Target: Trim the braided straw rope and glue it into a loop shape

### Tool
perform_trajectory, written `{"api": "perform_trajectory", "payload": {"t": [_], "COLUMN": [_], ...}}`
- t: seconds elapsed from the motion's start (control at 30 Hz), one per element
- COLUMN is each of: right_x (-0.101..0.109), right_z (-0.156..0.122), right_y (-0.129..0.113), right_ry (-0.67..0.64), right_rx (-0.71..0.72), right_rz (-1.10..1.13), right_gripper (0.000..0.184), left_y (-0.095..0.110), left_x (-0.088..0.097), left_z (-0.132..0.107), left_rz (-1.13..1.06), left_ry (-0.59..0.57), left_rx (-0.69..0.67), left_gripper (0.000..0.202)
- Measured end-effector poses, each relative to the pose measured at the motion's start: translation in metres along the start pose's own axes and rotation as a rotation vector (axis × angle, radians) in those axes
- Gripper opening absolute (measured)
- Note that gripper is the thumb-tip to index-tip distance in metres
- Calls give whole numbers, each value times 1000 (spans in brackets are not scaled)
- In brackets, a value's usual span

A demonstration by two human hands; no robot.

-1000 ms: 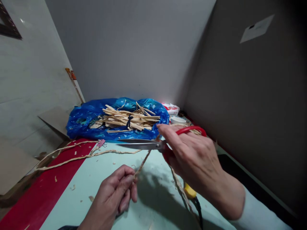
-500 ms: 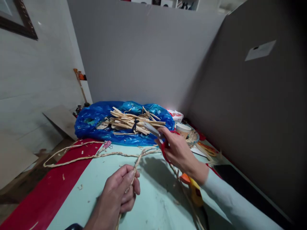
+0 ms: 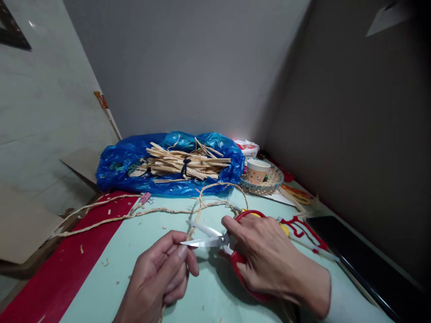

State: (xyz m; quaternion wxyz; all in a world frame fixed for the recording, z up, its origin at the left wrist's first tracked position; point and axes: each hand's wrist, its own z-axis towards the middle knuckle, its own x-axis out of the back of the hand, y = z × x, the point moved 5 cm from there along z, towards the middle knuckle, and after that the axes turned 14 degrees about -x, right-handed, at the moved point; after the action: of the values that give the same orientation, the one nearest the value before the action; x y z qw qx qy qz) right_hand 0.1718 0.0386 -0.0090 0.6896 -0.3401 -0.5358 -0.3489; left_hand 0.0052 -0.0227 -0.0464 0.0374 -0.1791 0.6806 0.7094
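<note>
My left hand (image 3: 160, 274) is closed in a pinch on a twisted straw cord (image 3: 197, 214) that runs up and away across the pale green table (image 3: 208, 296). My right hand (image 3: 269, 260) grips red-handled scissors (image 3: 215, 240). Their blades are parted, with the tips right at the cord just above my left fingers. The cord loops toward the blue bag and trails off left over the red strip.
A blue plastic bag (image 3: 114, 168) holds a tied bundle of straw strips (image 3: 185, 163) at the back. A paper cup (image 3: 257, 170) stands on a woven tray (image 3: 274, 181) to the right. Second red scissors (image 3: 303, 231) lie right of my hand. Grey partitions enclose the table.
My right hand has brought the scissors back from near the blue bag down to the cord by my left fingers, and the blades have parted. My left hand has kept its pinch.
</note>
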Motion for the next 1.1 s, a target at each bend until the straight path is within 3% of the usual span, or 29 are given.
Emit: {"api": "perform_trajectory", "payload": {"t": [0.6, 0.87, 1.0, 1.1], "right_x": [-11, -16, -17, -15], "right_z": [-7, -7, -5, 3], "right_y": [-8, -10, -7, 3], "right_ry": [7, -2, -43, -100], "right_rx": [116, 122, 74, -47], "right_rz": [-22, -117, -58, 107], "right_gripper": [17, 14, 12, 3], "left_y": [9, 8, 9, 12], "left_x": [-4, -1, 3, 7], "left_z": [-2, 0, 0, 0], "left_rz": [71, 88, 145, 197], "left_ry": [-71, -28, 8, 55], "left_rx": [-34, -39, -16, -25], "left_gripper": [15, 20, 25, 32]}}
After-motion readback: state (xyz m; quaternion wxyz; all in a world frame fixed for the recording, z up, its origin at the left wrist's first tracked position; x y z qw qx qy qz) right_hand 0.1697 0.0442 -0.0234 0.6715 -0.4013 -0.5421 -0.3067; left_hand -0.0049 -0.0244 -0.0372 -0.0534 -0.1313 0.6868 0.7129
